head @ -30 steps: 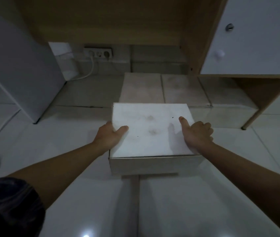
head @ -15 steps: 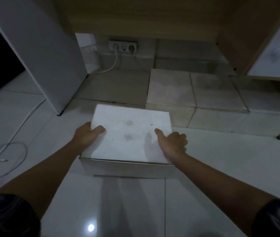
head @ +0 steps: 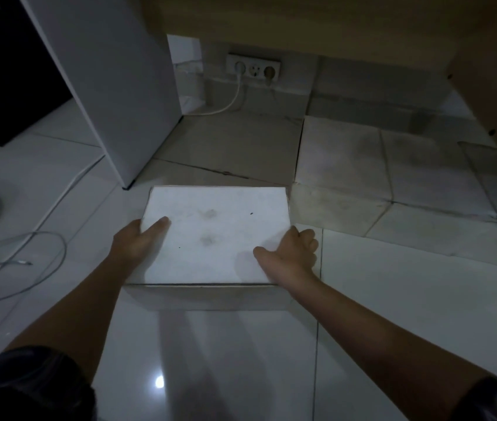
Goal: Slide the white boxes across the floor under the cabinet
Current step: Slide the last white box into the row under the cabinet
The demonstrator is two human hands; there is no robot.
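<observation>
A white cardboard box (head: 216, 235) rests on the glossy tiled floor in front of the cabinet opening. My left hand (head: 137, 241) grips its left side, thumb lying on the lid. My right hand (head: 289, 256) clasps the right near corner, thumb on top and fingers curled down the side. Behind and to the right lie more white boxes (head: 393, 174), set side by side under the wooden cabinet (head: 332, 22). The held box's far edge is level with the cabinet's front line.
A white panel (head: 113, 86) stands at the left of the opening. A wall socket strip (head: 253, 69) with a white cord sits at the back. Loose grey cables (head: 19, 259) lie on the floor at left. The wooden cabinet side (head: 496, 80) closes the right.
The box and both hands have shifted leftwards across the floor, away from the boxes under the cabinet. My right hand has slid back to the box's near right corner.
</observation>
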